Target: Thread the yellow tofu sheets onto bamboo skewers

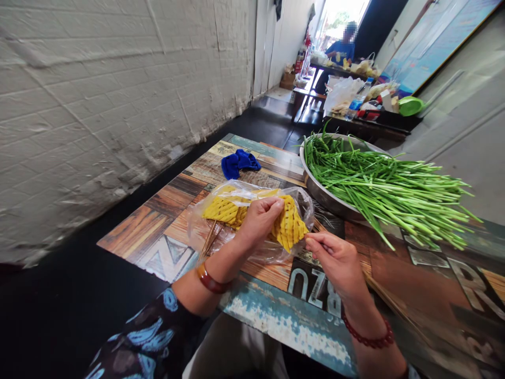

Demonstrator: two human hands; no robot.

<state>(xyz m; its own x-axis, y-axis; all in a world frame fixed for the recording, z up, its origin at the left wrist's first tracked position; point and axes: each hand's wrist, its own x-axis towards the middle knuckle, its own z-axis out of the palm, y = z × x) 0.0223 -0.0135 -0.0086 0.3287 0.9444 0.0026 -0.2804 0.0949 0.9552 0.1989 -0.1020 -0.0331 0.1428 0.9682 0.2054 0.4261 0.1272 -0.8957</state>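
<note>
My left hand (262,218) pinches a yellow, slit-cut sheet of food (291,223), which looks like lattice-cut tofu. My right hand (333,258) is closed at that sheet's right corner, its thumb and forefinger pressed together; whether a thin stick is also between them is hidden. More yellow slit pieces (221,208) lie in a clear plastic bag (252,185) beneath my hands. Thin wooden sticks (208,239) poke out at the bag's left side. Another bundle of long sticks (394,305) runs along the table behind my right hand.
A metal basin (315,189) heaped with green chives (386,184) stands on the right of the patterned table (158,210). A blue cloth (240,162) lies near the far edge. Behind is another table with bags and a green scoop (410,106); a person (341,51) sits further back. A white wall (118,95) borders the left.
</note>
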